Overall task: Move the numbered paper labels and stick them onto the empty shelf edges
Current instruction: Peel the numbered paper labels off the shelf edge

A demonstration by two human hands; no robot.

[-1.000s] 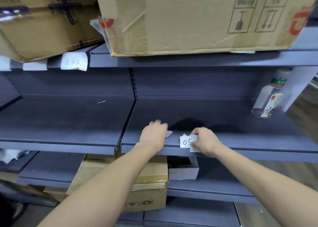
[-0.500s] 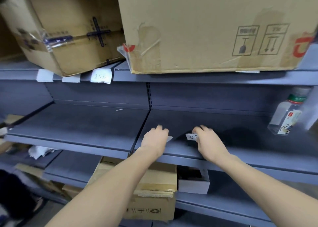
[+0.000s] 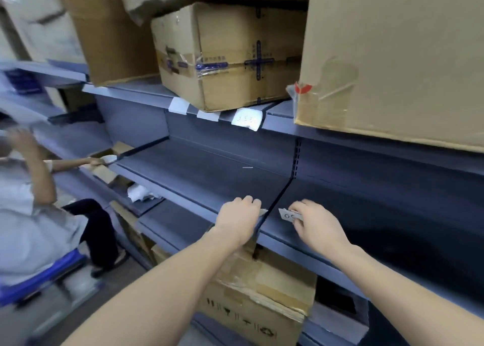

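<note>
grey stockroom shelving, boxes (image 3: 227,57) up top. upper shelf edge (image 3: 146,98) already wears 3 labels (image 3: 246,119). middle shelf edge (image 3: 170,191) looks bare. left hand (image 3: 239,221) fingers curl over a paper scrap (image 3: 263,212), right hand (image 3: 317,227) fingers pinch the 05 label (image 3: 289,215) right above that edge. not stuck yet imo, plenty left.

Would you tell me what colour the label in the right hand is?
White label, dark handwritten digits; head view.

Grey metal shelving (image 3: 209,172) in tiers; cardboard boxes (image 3: 230,57) crowd top shelf, another box (image 3: 262,301) below; seated person (image 3: 26,214) left; dull floor (image 3: 125,277).
</note>
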